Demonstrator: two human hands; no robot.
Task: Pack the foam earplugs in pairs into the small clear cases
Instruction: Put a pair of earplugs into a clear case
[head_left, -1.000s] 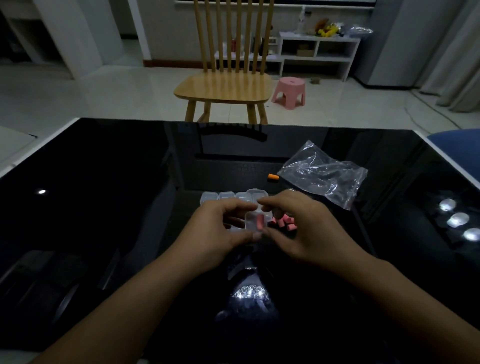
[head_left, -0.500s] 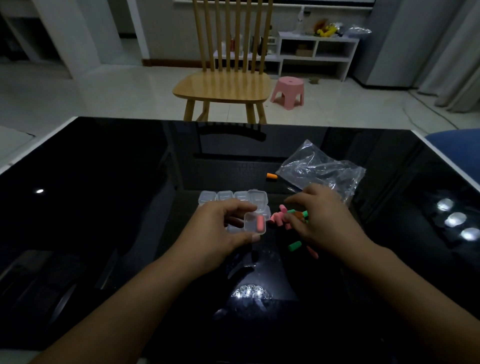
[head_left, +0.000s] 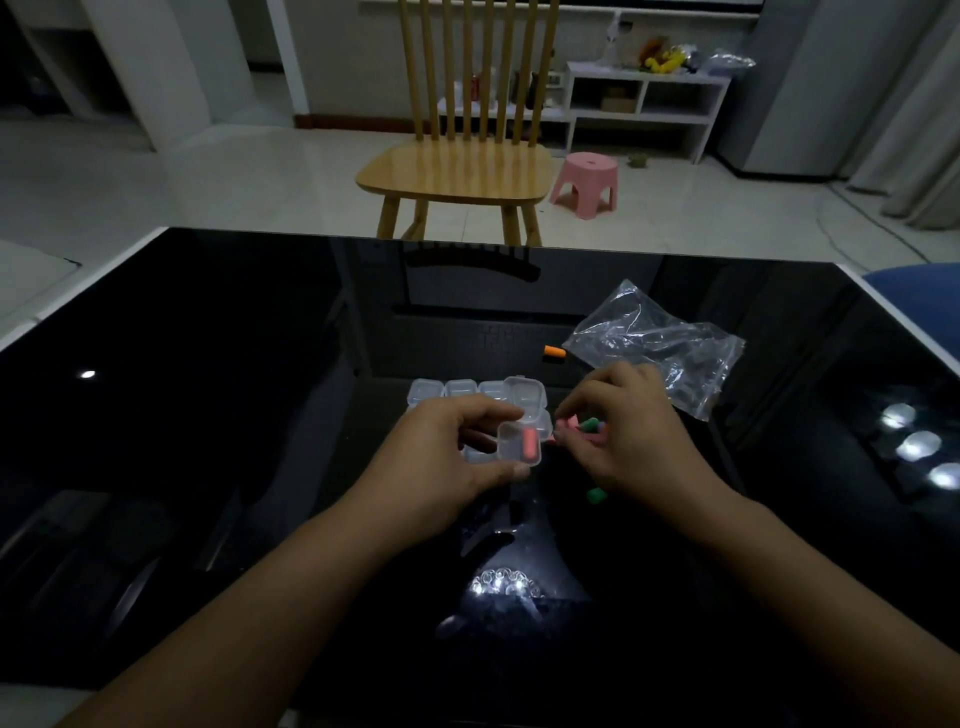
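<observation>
Our left hand (head_left: 447, 452) grips an open clear case (head_left: 519, 441) holding one pink earplug (head_left: 530, 445), above the black counter (head_left: 208, 415). Our right hand (head_left: 634, 431) pinches a pink earplug from the loose earplugs (head_left: 589, 427) just right of it.

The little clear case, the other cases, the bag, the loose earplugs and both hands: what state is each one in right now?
Held clear case: open, one pink earplug inside.
Other clear cases: on the table, contents unclear.
Plastic bag: crumpled, lying flat.
Orange earplug: lying alone beside the bag.
Green earplug: loose on the table.
Left hand: gripping the case.
Right hand: fingers curled over the earplug pile.
</observation>
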